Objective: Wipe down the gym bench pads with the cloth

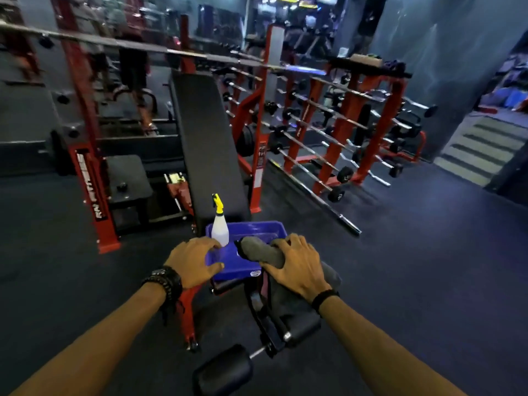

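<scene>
The right hand (297, 264) holds a grey cloth (261, 251), fingers curled over its bunched middle, with one end of the cloth lying over the edge of a blue tray (251, 228) and the rest trailing back under the wrist onto the near end of the bench. The left hand (193, 260) rests on the tray's near left corner, fingers spread and loosely bent around the rim, just beside a white spray bottle (220, 228) with a yellow trigger that stands upright in the tray. The step in hand looks like picking up the cloth to begin wiping, so it would help to gather the loose tail into the palm first, so it does not drag or snag on the frame, and to keep the tray steady with the left hand so the bottle does not tip. The long black back pad (205, 132) slopes up and away beyond the tray and looks untouched; long strokes from the top down toward the tray would likely cover it best, and the tray will probably need moving to reach the seat beneath it. Black roller pads (225, 370) sit at the near end on a red and black frame. The floor is dark rubber matting; a red rack of barbells (328, 132) stands to the right, and striped steps (480, 150) rise at far right.
</scene>
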